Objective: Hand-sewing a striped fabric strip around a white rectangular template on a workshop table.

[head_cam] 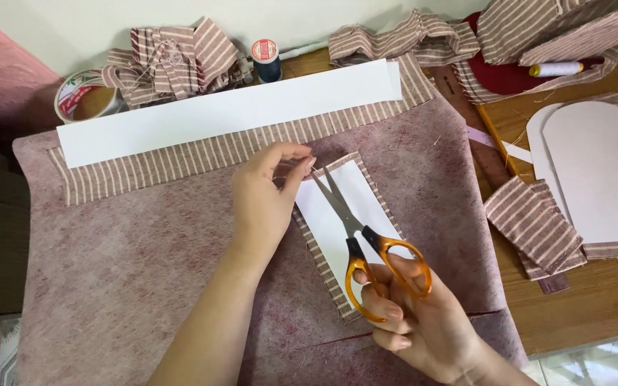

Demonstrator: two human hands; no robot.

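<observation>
Snipping a small striped piece on the felt mat.
Right hand (409,314) looped through orange scissors (366,246), blades barely parted at the corner of the striped piece (345,221); left hand (266,196) pinching that corner; mat (144,271) beneath.

Left hand (265,196) palm-down, fingers (296,154) pinched together; right hand (413,311) curled, fingers through handle loops.
</observation>
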